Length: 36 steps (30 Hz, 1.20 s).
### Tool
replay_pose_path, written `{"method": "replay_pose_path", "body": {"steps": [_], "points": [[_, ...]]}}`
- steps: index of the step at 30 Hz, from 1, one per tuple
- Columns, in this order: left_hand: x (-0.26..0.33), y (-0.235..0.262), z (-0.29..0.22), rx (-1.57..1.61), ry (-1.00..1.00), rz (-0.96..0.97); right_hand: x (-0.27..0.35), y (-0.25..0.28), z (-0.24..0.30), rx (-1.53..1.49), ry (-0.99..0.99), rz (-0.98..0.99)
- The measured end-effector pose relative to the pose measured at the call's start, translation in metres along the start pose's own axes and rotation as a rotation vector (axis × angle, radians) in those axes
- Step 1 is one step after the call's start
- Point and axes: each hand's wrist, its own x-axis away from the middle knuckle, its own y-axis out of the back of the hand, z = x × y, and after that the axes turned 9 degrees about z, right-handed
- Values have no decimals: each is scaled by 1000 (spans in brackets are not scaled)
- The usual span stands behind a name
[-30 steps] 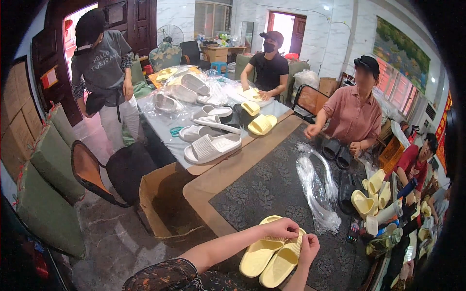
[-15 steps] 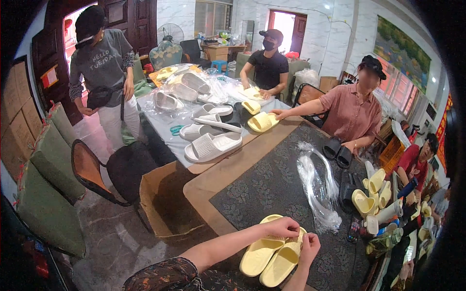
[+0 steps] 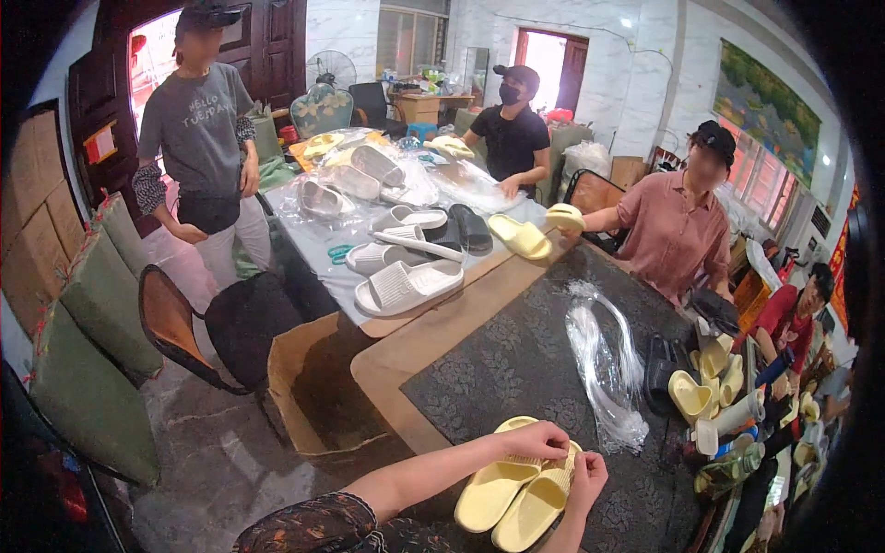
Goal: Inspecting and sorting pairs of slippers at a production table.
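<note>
Lower centre of the frame: 2 pale yellow slippers [image 3: 516, 484] lie side by side, soles up, on the dark patterned table mat [image 3: 516, 369], touching each other along their long edges. The left hand [image 3: 536, 441] rests on the upper end of the pair, its fingers [image 3: 553, 452] curled and pressed together over the slippers' edge. The right hand [image 3: 587, 477] lies against the right side of the pair; its fingers are tucked behind the slipper, so their spread cannot be told.

Right of centre: a heap of clear plastic bags [image 3: 604, 355] lies on the mat, well apart from the hands. At the right edge, more yellow slippers [image 3: 701, 387] stand in a cluster.

Centre: an open cardboard box [image 3: 318, 387] stands on the floor beside the table, with a black chair [image 3: 217, 327] just to its left.

Upper centre: a second table holds white slippers [image 3: 406, 286], black slippers [image 3: 466, 230] and bagged pairs. A person in a pink shirt [image 3: 668, 230] reaches out with 1 yellow slipper [image 3: 564, 217] in hand. A person in black [image 3: 512, 138] and a person in grey [image 3: 198, 138] stand at that table.
</note>
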Motion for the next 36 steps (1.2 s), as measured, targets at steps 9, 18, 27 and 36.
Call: {"method": "replay_pose_path", "body": {"steps": [9, 18, 27, 36], "points": [[-1, -1, 2, -10, 0, 2, -6, 5, -19, 25, 85, -22], [-3, -3, 8, 19, -48, -36, -7, 6, -19, 51, 85, -9], [-3, 0, 7, 8, -19, 6, -7, 6, -19, 41, 85, -9], [0, 0, 1, 8, 0, 8, -4, 4, -13, 76, 113, 6]]}}
